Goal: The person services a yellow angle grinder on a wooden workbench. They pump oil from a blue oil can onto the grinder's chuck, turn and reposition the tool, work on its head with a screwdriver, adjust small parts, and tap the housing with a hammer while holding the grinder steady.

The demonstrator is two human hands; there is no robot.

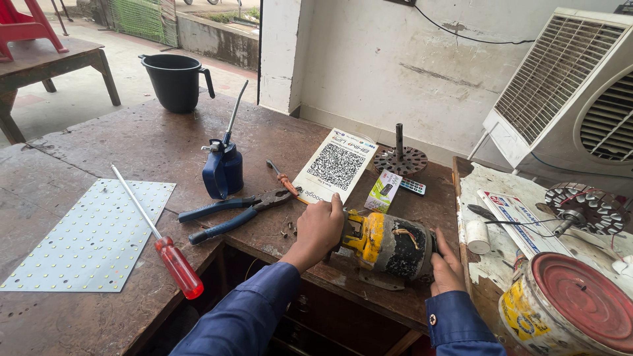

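A worn yellow and black electric motor [388,245] lies on its side at the near edge of a dark wooden workbench [151,142]. My left hand [320,227] presses against its yellow left end, fingers curled around the housing. My right hand [447,265] cups its black right end. Both sleeves are dark blue. Several small screws [289,231] lie just left of my left hand.
Blue-handled pliers [227,214], a small orange screwdriver [283,179], a blue oil can [223,168], a red-handled screwdriver [173,258], an LED panel [92,234], a code card [336,165], a small box [384,191]. A rotor disc [399,159], black jug [175,80], red-lidded tin [567,306], air cooler [573,92].
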